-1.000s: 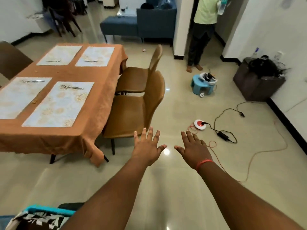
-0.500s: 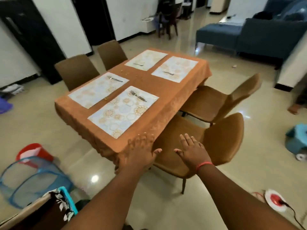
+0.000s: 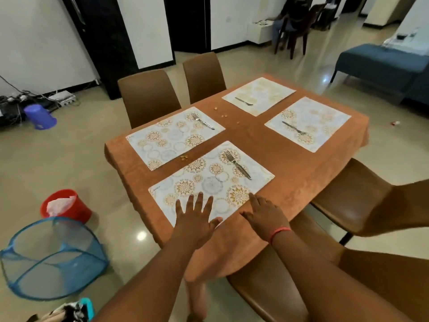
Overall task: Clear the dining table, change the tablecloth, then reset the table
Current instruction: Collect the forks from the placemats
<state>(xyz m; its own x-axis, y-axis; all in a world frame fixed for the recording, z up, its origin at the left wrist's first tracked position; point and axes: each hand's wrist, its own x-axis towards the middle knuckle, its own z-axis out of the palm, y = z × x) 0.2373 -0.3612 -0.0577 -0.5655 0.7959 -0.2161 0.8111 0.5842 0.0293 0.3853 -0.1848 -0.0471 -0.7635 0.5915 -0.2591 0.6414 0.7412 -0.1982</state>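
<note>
Both my left hand [image 3: 195, 219] and right hand [image 3: 264, 217] are flat, fingers spread, holding nothing over the nearest placemat [image 3: 209, 182] at the desk's [image 3: 290, 182] near corner, so I'd lift its fork [image 3: 238, 165] off first.

No readable text; small mark on nearest placemat [image 3: 210, 182] corner too blurred to read.

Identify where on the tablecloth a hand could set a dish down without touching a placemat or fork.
Bare tablecloth runs as a strip between the nearest placemat and the right-hand placemat, and along the near right edge. The centre gap holds crumbs. The left hand and right hand crowd the near corner.
</note>
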